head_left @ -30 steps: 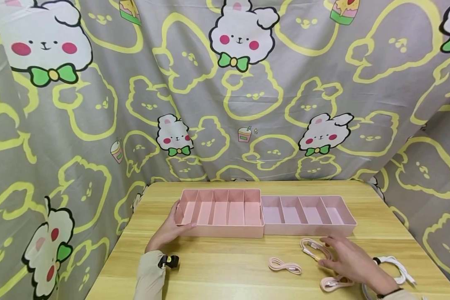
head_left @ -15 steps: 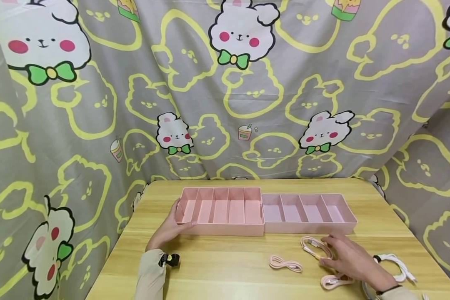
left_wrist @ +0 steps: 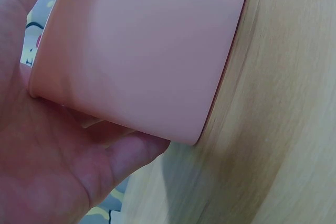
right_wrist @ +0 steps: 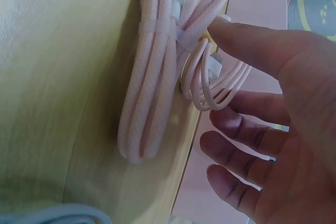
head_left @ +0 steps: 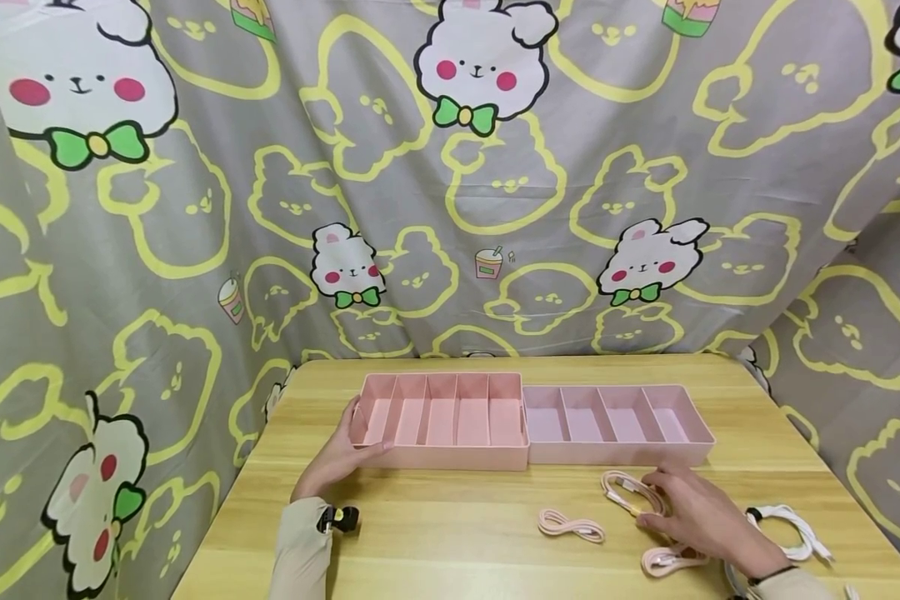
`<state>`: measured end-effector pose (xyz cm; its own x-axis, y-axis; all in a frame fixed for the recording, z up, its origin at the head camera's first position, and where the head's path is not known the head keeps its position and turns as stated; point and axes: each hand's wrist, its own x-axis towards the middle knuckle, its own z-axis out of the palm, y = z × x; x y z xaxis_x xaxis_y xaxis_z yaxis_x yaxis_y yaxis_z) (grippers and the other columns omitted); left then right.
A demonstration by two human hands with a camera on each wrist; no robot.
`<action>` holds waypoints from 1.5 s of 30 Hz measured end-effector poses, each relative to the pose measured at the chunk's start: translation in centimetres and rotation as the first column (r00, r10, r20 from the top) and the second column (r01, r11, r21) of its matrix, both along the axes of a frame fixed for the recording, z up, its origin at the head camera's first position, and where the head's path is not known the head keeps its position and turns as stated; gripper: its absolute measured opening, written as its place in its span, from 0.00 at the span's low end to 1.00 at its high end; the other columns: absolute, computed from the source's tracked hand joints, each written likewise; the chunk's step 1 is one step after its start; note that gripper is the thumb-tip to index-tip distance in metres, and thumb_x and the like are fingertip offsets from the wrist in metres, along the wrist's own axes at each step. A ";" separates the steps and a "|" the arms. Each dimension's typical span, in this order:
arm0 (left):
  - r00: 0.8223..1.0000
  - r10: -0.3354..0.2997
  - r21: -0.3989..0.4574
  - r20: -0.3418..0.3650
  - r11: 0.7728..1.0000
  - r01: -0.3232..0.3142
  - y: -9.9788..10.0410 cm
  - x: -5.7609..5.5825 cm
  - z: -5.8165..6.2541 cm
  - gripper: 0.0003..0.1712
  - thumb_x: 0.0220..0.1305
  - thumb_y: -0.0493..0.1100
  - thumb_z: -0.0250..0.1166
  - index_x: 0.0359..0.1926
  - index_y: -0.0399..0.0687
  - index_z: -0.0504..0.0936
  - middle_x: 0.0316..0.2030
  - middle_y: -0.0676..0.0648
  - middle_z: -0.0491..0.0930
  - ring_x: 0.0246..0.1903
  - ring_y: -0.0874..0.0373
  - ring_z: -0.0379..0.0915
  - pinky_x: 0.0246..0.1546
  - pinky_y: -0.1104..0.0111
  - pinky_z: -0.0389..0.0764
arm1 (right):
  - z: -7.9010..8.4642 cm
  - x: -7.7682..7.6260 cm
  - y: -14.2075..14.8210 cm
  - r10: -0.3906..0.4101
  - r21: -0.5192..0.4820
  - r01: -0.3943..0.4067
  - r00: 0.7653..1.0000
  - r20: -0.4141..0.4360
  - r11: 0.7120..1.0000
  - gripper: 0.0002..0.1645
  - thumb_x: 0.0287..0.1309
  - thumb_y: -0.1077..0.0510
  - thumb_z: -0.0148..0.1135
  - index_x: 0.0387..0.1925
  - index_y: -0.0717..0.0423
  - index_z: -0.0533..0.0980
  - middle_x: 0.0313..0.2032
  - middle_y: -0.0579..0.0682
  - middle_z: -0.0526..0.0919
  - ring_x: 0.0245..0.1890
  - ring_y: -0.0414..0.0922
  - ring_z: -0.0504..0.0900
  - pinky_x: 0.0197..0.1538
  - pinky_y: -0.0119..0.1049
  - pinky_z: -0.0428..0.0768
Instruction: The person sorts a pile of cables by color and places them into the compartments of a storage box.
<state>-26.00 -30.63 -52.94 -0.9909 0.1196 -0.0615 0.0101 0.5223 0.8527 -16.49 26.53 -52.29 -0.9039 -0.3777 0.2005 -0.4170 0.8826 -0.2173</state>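
My left hand (head_left: 337, 454) grips the left end of a pink divided storage box (head_left: 450, 458), thumb on its front wall and fingers round the end. Up close in the left wrist view, the box's smooth end wall (left_wrist: 142, 51) rises from the tabletop. My right hand (head_left: 708, 508) holds a coiled pink cable (head_left: 624, 493) between thumb and forefinger; the other fingers are loosely bent in the right wrist view. That coil (right_wrist: 202, 80) has a yellow tie and pale plugs. A second pink cable bundle (head_left: 663, 563) lies under the right hand, partly hidden by it.
A lilac divided box (head_left: 618, 452) adjoins the pink box's right end. A third pink cable (head_left: 570, 526) lies left of the right hand. White coiled cable (head_left: 795, 533) with a black tie sits by the right wrist. Patterned curtain (head_left: 450, 208) hangs behind the wooden table (head_left: 435, 542).
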 end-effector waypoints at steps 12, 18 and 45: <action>1.000 0.004 -0.007 0.002 1.000 -0.004 0.0 -0.1 0.1 0.71 0.57 0.59 0.77 0.84 0.54 0.35 0.83 0.33 0.41 0.80 0.32 0.46 0.77 0.35 0.54 | -0.2 0.0 -0.3 -0.006 0.052 0.011 0.996 -0.094 0.999 0.27 0.37 0.42 0.85 0.38 0.49 0.84 0.41 0.44 0.81 0.37 0.41 0.81 0.36 0.39 0.81; 1.000 0.003 -0.011 0.011 1.000 -0.003 0.0 -0.1 0.1 0.71 0.57 0.60 0.77 0.84 0.55 0.35 0.83 0.33 0.41 0.80 0.32 0.46 0.76 0.35 0.55 | -0.2 0.0 -0.5 -0.028 0.065 0.033 0.996 -0.083 0.997 0.30 0.37 0.39 0.85 0.40 0.50 0.84 0.37 0.40 0.78 0.34 0.37 0.77 0.34 0.37 0.78; 1.000 0.006 -0.012 0.009 1.000 -0.006 0.1 0.1 0.3 0.70 0.58 0.59 0.77 0.84 0.56 0.35 0.82 0.33 0.42 0.80 0.32 0.47 0.76 0.34 0.57 | -0.1 -0.1 -1.4 -0.033 0.099 0.047 0.990 -0.139 0.994 0.25 0.38 0.40 0.83 0.34 0.48 0.82 0.33 0.38 0.74 0.27 0.34 0.68 0.30 0.36 0.74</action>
<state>-25.92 -30.54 -52.61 -0.9910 0.1129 -0.0721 -0.0010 0.5322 0.8466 -16.55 25.15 -52.39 -0.8856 -0.3663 0.2857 -0.4002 0.9138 -0.0689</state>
